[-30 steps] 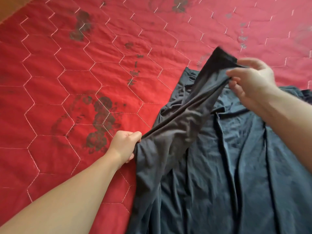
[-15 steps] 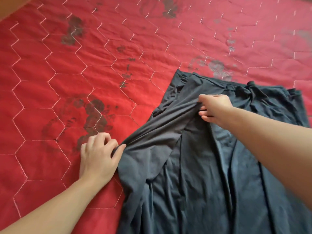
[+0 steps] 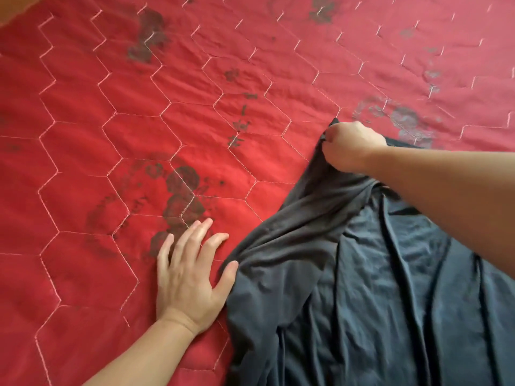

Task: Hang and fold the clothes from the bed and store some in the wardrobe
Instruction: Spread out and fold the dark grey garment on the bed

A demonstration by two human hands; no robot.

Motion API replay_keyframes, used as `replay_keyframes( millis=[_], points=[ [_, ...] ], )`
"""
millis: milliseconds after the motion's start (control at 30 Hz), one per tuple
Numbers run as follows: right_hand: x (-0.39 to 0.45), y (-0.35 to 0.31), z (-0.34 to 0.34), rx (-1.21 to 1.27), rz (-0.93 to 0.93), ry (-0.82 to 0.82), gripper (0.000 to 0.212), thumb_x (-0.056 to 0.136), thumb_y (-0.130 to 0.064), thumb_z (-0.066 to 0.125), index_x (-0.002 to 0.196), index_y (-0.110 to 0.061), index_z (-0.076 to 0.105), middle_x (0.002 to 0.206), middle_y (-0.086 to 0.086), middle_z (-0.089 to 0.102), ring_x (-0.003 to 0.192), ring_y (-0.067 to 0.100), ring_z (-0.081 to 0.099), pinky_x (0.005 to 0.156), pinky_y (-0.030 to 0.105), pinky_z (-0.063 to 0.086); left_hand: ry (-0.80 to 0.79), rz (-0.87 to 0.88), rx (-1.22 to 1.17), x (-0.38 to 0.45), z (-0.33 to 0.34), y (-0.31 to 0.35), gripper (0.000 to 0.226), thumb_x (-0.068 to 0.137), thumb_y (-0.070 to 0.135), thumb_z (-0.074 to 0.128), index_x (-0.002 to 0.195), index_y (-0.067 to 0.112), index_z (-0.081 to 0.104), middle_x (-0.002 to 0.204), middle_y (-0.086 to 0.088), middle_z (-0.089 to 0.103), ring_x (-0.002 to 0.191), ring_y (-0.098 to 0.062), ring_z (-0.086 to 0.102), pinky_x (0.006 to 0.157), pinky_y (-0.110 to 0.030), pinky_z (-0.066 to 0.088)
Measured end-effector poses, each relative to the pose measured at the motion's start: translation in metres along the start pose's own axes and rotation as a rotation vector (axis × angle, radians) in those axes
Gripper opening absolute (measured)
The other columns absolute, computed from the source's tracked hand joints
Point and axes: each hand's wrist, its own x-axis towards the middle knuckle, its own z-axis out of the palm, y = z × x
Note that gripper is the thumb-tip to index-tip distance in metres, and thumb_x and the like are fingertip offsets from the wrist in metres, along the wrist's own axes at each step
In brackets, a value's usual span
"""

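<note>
A dark grey garment (image 3: pixel 362 288) lies wrinkled on the red quilted bedspread (image 3: pixel 139 135), filling the lower right of the head view. My right hand (image 3: pixel 351 146) is closed on the garment's far upper-left corner, pinching the cloth near the bedspread. My left hand (image 3: pixel 189 274) lies flat on the bedspread with its fingers spread, the thumb touching the garment's left edge. A folded-over strip of the cloth runs from one hand to the other.
The bedspread has white hexagon stitching and dark printed patches (image 3: pixel 178 196). A sliver of orange-brown surface (image 3: pixel 16 6) shows at the top left corner beyond the bed's edge. My right forearm crosses over the garment's upper right.
My left hand let go of the garment's edge and flattened on the bedspread. My right hand carried the held corner down from the air and out to the far left of the garment.
</note>
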Motion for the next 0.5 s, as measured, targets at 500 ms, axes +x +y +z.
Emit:
replay_keyframes(
  millis=[500],
  points=[
    [-0.096,-0.008,0.028,0.700,-0.261,0.395,0.011,0.081,-0.025,0.058,0.089,-0.018,0.062,0.087,-0.005,0.060,0.071,0.006,0.054,0.069,0.015,0.041,0.073,0.014,-0.062,-0.001,0.004,-0.002,0.048,0.087,0.051,0.039,0.122,0.027,0.061,0.143,0.002,0.050,0.137,-0.019,0.039,0.116,-0.045,0.016]
  ],
)
